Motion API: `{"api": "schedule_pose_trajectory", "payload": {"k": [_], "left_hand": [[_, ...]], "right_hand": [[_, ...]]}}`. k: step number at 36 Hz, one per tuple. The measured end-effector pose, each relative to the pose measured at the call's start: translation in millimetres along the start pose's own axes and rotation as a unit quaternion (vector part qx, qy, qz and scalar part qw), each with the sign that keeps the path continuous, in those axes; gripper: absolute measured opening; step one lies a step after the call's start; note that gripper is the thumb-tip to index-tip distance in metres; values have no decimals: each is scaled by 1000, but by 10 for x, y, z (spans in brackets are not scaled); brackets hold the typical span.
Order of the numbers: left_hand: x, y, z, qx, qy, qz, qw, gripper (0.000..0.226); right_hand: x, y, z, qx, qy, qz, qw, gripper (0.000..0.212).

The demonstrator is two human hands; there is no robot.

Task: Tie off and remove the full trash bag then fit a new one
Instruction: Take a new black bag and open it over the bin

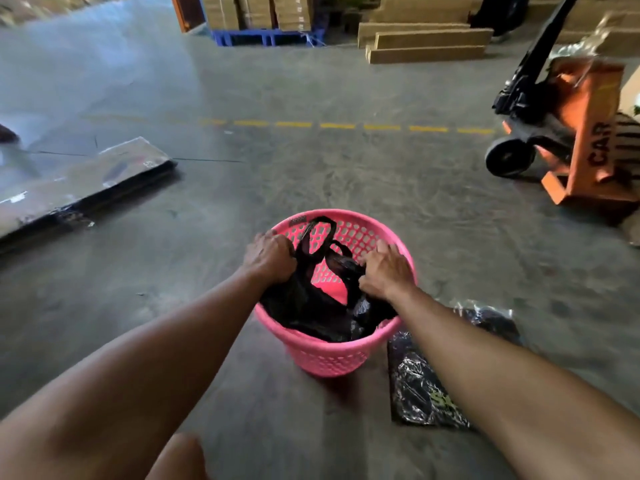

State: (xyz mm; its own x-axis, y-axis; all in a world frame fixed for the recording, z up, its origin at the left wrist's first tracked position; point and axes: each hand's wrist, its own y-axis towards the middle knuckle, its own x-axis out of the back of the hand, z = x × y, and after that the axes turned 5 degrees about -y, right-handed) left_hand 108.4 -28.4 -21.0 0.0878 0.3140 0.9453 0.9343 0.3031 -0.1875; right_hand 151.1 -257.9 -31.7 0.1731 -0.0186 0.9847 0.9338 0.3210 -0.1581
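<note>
A pink perforated plastic bin (330, 358) stands on the concrete floor in front of me. A black plastic bag (304, 306) with loop handles hangs inside it. My left hand (270, 258) grips the bag's edge at the bin's left rim. On the right side my right hand (382, 268) clutches the bag, fingers over the rim. One loop handle (320, 225) sticks up between my hands. Part of the pink inner wall shows behind the bag.
A pack of black bags (422, 386) in clear wrap lies on the floor right of the bin. An orange pallet jack (568, 133) stands at the right. A flat board (79, 181) lies at the left. Cardboard stacks and a blue pallet (263, 36) sit far back.
</note>
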Motion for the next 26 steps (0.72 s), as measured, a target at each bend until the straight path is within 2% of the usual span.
{"api": "schedule_pose_trajectory", "payload": {"k": [3, 6, 9, 12, 13, 16, 17, 18, 20, 21, 24, 26], "left_hand": [[164, -104, -106, -21, -10, -65, 998, 30], [245, 24, -6, 20, -123, -74, 989, 23], [356, 59, 81, 54, -294, -61, 952, 4], [479, -23, 55, 56, -415, -33, 908, 12], [493, -44, 70, 47, -437, -28, 898, 12], [554, -173, 142, 29, -514, 5, 857, 8], [564, -203, 180, 15, -530, 15, 847, 8], [563, -230, 226, -6, -536, 22, 844, 15], [566, -288, 304, -46, -523, 22, 851, 33], [580, -332, 332, -52, -521, 9, 852, 34], [567, -473, 475, -37, -540, -48, 839, 22], [524, -603, 608, -38, -522, -65, 850, 20]], "right_hand": [[154, -18, 1, -18, 22, -57, 998, 35], [290, 47, -82, -90, 135, -91, 983, 35], [441, 115, -184, -191, 314, -77, 927, 14], [497, 132, -216, -203, 505, -2, 839, 2], [466, 143, -241, -188, 516, 19, 836, 10], [374, 152, -349, -121, 447, 23, 886, 59], [385, 126, -366, -112, 433, 8, 894, 66], [399, 105, -388, -110, 432, -6, 895, 65], [458, 46, -439, -126, 445, -51, 885, 49], [488, 6, -471, -129, 456, -75, 878, 42], [488, -147, -602, -111, 490, -118, 857, 26], [460, -317, -705, -86, 494, -129, 855, 22]]}}
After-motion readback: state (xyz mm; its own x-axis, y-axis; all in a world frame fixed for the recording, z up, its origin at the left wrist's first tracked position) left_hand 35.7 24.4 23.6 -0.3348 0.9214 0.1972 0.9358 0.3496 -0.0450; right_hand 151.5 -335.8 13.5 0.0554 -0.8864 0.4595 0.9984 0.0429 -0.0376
